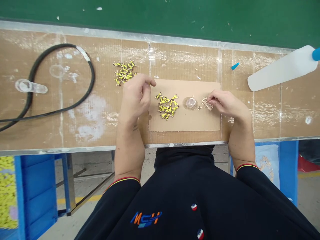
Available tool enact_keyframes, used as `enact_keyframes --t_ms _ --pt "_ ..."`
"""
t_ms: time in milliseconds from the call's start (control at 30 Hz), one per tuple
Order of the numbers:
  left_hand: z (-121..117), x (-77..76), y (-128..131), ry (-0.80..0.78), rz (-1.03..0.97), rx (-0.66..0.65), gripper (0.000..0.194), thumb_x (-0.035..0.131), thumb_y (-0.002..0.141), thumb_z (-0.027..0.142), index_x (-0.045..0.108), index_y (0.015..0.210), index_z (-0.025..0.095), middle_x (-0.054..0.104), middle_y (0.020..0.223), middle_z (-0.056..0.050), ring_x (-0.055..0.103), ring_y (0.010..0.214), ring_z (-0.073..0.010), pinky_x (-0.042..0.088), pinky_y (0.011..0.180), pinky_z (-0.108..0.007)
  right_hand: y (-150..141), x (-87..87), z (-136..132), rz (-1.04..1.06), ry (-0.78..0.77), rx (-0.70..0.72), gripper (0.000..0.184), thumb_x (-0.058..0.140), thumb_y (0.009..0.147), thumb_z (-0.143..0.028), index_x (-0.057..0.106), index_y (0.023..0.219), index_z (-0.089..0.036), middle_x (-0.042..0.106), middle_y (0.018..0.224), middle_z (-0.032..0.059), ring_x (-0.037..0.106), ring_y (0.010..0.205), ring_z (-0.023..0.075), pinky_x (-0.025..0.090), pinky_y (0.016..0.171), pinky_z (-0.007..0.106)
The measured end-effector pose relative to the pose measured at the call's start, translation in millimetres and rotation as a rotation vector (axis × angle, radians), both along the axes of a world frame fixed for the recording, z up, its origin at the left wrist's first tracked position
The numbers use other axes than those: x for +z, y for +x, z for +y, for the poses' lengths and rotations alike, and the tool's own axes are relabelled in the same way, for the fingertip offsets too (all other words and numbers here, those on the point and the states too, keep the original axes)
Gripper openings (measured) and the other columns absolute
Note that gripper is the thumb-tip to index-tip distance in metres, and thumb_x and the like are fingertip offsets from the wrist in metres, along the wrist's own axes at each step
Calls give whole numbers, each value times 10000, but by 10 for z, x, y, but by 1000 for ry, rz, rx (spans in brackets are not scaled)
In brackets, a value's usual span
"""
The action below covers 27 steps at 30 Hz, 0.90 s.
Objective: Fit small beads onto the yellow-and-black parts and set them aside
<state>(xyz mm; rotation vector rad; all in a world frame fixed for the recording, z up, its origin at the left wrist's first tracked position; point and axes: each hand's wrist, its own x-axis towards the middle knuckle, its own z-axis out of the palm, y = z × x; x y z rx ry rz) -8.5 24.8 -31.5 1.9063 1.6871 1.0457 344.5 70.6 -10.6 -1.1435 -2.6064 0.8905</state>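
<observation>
My left hand [138, 91] is curled closed just left of a flat cardboard sheet [185, 125], its index finger bent over the sheet's upper left corner; any small thing in it is hidden. A pile of small yellow-and-dark figures [168, 106] lies on the sheet to its right, and a second yellow pile [125, 71] is partly behind the hand. Thumb and fingers of my right hand [225, 102] pinch together at a heap of tiny beige pieces [206, 103]; what they hold is too small to tell. Between the piles stands a small clear round cup [191, 103].
A black cable [93, 73] loops at the left around clear plastic spoon-like pieces [31, 87]. A white bottle [282, 68] lies at the right, near a blue pointed cap [235, 66]. Blue bins [37, 193] stand below the table edge, one holding yellow parts.
</observation>
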Motion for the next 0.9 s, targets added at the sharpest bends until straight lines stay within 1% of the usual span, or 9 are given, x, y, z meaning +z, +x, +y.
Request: enact_keyframes --t_ms 133,300,500,567,600,700,800,833,900 --pt "7 -18 6 51 -35 -39 202 487 974 199 652 871 255 690 830 -21 635 754 -164 511 779 -351 24 -20 4 -25 -2 -38 123 479 937 -189 581 883 -230 711 850 54 607 741 197 439 734 332" --pt "52 -64 -11 71 -94 -82 158 540 964 219 642 849 252 687 801 -20 651 787 -169 509 771 -326 48 -33 4 11 33 -66 103 532 919 -195 627 885 -219 737 822 40 637 719 187 466 715 318" --pt "63 -87 -21 128 -116 -102 181 535 998 242 661 869 246 678 806 -23 635 765 -158 508 777 -322 55 -2 -2 155 64 -97 67 618 888 -198 662 844 -223 742 789 8 651 664 149 529 697 305" --pt "54 -101 -4 174 -131 -97 217 503 1033 282 674 905 242 664 812 -27 614 733 -148 501 754 -325 42 -1 -11 248 78 -121 21 662 883 -211 676 883 -227 754 828 6 666 678 143 554 696 306" --pt "47 -110 17 192 -161 -93 245 479 1055 318 678 933 243 641 795 -26 595 706 -144 491 729 -324 28 -8 -21 309 80 -138 42 690 879 -223 680 919 -231 759 849 6 679 693 143 567 698 308" --pt "0 -124 158 229 -320 -129 298 426 1091 430 671 1058 264 548 753 -6 513 626 -128 445 654 -311 -54 -48 -79 518 47 -209 209 766 864 -285 642 1028 -250 742 842 -12 711 700 142 590 669 308" --pt "-89 -85 421 289 -382 -264 259 438 1092 420 635 1181 277 538 822 2 484 622 -104 440 650 -286 -197 -89 -178 699 -62 -245 350 818 853 -388 556 1054 -273 696 796 -47 698 624 124 567 568 279" --pt "-123 -62 524 308 -380 -323 233 478 1080 411 622 1200 274 515 799 12 478 619 -102 436 635 -272 -252 -97 -216 738 -108 -238 381 828 850 -417 538 1054 -278 687 790 -54 694 606 119 562 549 271" --pt "-189 -17 718 337 -389 -412 202 617 1025 371 611 1197 266 462 749 40 455 607 -91 422 615 -244 -362 -101 -291 777 -187 -216 418 841 846 -452 532 1068 -280 682 789 -58 709 615 120 584 569 271"
